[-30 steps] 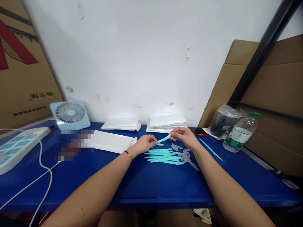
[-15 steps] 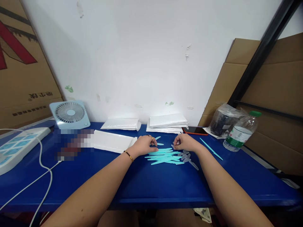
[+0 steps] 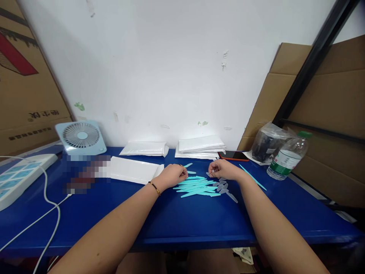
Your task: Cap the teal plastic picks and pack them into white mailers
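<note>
Slim turquoise eyebrow razors (image 3: 196, 186) lie in a loose pile on the blue table (image 3: 196, 222). Several clear plastic caps (image 3: 224, 186) are scattered at the pile's right end. My left hand (image 3: 175, 175) is closed at the pile's upper left, its fingers curled; whatever they may hold is hidden. Two more turquoise pieces show just beyond it. At the upper right of the pile my right hand (image 3: 222, 169) pinches, with a small clear cap (image 3: 208, 174) at its fingertips. A single turquoise razor (image 3: 253, 177) lies apart, right of my right forearm.
White padded envelopes (image 3: 199, 146) are stacked by the wall, with another envelope (image 3: 132, 170) left of my hand. A phone (image 3: 234, 155), a bagged dark object (image 3: 264, 146) and a bottle (image 3: 288, 160) stand right. A fan (image 3: 82, 137), power strip (image 3: 25, 179) and cables occupy the left.
My left fingers have curled in and drawn slightly back from the turquoise pieces. My right hand stays at the caps with little movement. The whole view has shifted slightly.
</note>
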Demonstrator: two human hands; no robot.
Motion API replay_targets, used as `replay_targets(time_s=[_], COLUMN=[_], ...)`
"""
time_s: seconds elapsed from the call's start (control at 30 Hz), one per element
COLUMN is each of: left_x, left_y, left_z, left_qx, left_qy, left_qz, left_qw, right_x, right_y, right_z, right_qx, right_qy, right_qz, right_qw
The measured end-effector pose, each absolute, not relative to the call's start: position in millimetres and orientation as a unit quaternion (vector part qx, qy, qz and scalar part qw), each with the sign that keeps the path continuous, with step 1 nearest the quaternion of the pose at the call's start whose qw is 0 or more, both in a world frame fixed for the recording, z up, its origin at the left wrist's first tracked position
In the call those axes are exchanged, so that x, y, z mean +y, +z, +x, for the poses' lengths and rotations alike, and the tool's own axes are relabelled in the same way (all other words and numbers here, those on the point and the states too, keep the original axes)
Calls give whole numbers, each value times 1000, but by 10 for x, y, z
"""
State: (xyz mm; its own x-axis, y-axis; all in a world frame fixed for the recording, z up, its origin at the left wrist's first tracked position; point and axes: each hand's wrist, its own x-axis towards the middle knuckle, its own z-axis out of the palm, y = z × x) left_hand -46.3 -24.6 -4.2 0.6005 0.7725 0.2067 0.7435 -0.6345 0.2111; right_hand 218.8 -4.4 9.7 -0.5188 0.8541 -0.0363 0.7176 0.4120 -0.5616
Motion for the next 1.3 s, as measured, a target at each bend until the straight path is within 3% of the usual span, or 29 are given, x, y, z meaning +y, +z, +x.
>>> replay_targets(time_s=[0.5,0.6,0.7,0.8,0.97,1.17,1.3], left_x=[-270,-258,-261,-277,-276,-266,-270], left_y=[26,17,20,37,42,19,22], left_z=[-428,-444,-473,-495,-492,-474,-465], left_qx=[433,457,455,417,404,414,422], left_qy=[161,175,193,169,137,146,149], left_qz=[887,872,869,889,899,897,893], left_qw=[21,6,28,82,96,48,57], right_x=[-73,-31,19,46,57,70,52], right_y=[32,31,76,109,53,21,-2], right_z=[1948,1993,2154,2301,2301,2201,2157], right_qx=[-818,-818,-818,-808,-822,-845,-819], right_qy=[336,301,184,112,131,80,128], right_qz=[-421,-436,-483,-532,-532,-506,-534], right_qw=[204,225,252,226,154,152,168])
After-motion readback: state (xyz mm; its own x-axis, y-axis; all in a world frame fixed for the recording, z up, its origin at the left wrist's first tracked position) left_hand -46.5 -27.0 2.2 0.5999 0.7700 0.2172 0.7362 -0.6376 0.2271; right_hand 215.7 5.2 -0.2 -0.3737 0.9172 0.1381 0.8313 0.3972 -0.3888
